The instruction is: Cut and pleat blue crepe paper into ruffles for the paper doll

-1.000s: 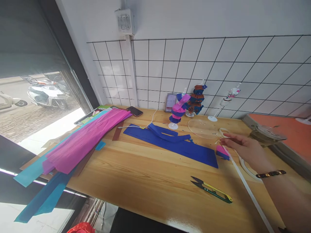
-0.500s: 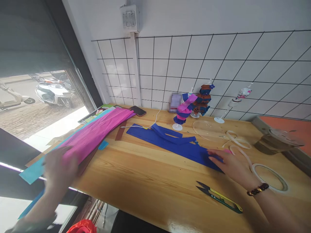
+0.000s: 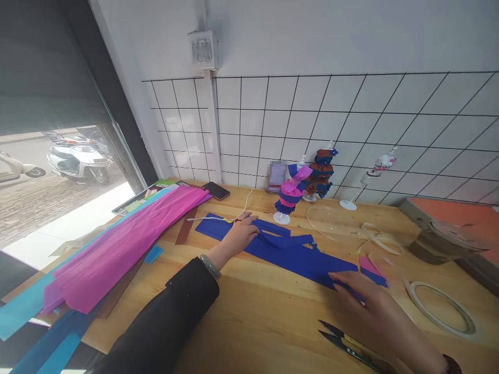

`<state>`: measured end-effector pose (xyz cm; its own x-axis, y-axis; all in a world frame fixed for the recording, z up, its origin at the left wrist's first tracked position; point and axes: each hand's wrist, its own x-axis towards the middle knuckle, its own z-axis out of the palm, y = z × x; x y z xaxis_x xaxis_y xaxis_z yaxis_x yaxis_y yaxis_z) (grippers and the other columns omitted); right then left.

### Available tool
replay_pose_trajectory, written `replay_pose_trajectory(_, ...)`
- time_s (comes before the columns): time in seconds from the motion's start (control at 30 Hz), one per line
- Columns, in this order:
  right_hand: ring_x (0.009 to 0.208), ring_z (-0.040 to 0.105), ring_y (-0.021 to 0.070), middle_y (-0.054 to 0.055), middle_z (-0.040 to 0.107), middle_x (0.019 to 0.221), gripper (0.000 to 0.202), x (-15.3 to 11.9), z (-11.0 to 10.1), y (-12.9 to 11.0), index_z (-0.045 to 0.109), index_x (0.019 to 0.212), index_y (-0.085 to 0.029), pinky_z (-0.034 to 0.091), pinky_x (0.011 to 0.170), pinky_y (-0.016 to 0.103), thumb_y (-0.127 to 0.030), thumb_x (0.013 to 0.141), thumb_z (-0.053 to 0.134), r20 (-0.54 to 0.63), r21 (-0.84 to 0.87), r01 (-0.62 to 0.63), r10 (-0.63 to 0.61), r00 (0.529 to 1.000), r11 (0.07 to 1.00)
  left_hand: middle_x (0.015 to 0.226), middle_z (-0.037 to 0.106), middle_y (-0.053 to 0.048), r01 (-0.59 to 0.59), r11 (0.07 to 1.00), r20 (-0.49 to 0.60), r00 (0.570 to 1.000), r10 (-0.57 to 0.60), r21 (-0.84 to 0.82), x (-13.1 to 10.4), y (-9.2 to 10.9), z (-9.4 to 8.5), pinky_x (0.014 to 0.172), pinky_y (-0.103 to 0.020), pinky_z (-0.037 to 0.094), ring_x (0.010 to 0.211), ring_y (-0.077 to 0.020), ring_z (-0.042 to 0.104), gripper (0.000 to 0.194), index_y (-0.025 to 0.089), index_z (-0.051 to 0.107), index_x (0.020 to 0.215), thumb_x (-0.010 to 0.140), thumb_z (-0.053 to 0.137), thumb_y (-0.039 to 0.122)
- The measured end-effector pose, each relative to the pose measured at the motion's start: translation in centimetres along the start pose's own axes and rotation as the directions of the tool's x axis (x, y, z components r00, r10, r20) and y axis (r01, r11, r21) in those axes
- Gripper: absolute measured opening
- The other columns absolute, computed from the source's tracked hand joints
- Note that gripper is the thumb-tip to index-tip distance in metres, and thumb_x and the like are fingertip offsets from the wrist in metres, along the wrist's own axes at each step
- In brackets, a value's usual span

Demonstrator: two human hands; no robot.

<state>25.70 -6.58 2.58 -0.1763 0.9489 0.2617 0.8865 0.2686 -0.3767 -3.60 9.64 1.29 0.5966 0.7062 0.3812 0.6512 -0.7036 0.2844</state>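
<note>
A long blue sheet of paper or thin cloth [image 3: 296, 259] lies across the table, with narrower blue strips loose on top of it. My left hand [image 3: 244, 232] rests at its left part, beside a white cord [image 3: 202, 219]; the fingers are stretched out on the blue strip. Over the right end of the sheet is my right hand [image 3: 370, 301], thumb and fingers apart, with the fingertips at the sheet's edge. Partly under my right hand lie thread snips [image 3: 337, 335] with dark blades.
Pink sheets [image 3: 128, 241] are piled at the left over light-blue ones. A phone [image 3: 217, 190] lies behind. Bow-covered stands [image 3: 290, 195] line the wall. At the right are a roll of tape [image 3: 442, 306], white ribbon [image 3: 380, 241] and a lidded cup [image 3: 440, 241].
My left hand has moved from the pink sheets rightwards to the blue sheet. The right hand has come slightly nearer, partly covering the snips. The camera view has tilted up a little.
</note>
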Motion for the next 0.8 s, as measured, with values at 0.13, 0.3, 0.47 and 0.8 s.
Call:
replay_pose_trajectory(0.13,0.09,0.061,0.0213,0.005,0.065,0.099,0.027,-0.4,-0.4,-0.5,0.061,0.098,-0.025,0.051,0.076,0.035,-0.039,0.081,0.045,-0.046,0.018,-0.001,0.002,0.999,1.0,0.112,0.056,-0.006,-0.111,0.993,-0.05,0.993,0.109,-0.03,-0.1,1.9,-1.8,0.096,-0.039,0.032,0.118,-0.0216,0.038,0.021,0.017,0.063,0.085,0.082,0.042,0.017)
replay_pose_trajectory(0.3,0.103,0.055,0.022,0.006,0.059,0.111,0.035,1.8,-1.2,-5.1,0.053,0.111,-0.024,0.046,0.086,0.038,-0.039,0.081,0.047,-0.183,0.04,0.055,-0.047,0.982,0.998,0.089,0.063,-0.004,-0.209,0.972,0.022,0.977,0.212,-0.112,-0.7,5.9,-5.1,0.092,-0.035,0.033,0.096,-0.0173,0.054,0.02,0.017,0.06,0.088,0.082,0.041,0.018)
replay_pose_trajectory(0.47,0.115,0.045,0.0232,0.005,0.049,0.126,0.048,4.5,-1.4,-8.8,0.046,0.121,-0.026,0.04,0.094,0.04,-0.043,0.076,0.052,-0.073,0.189,0.093,-0.081,0.994,0.977,0.079,0.063,-0.001,-0.149,0.899,0.165,0.958,0.234,-0.413,-1.7,7.5,-6.4,0.068,-0.021,0.041,0.071,-0.0105,0.056,0.019,0.016,0.059,0.091,0.08,0.045,0.021)
replay_pose_trajectory(0.8,0.063,0.059,0.0163,0.003,0.065,0.072,0.036,5.8,0.1,-9.8,0.064,0.091,-0.019,0.049,0.061,0.028,-0.047,0.07,0.057,0.308,0.454,-0.169,0.024,0.951,0.875,0.073,0.051,0.001,0.191,0.628,0.315,0.945,0.092,-0.755,-4.0,6.2,-7.8,0.057,-0.018,0.039,0.063,-0.007,0.047,0.036,0.018,0.06,0.101,0.069,0.062,0.034)
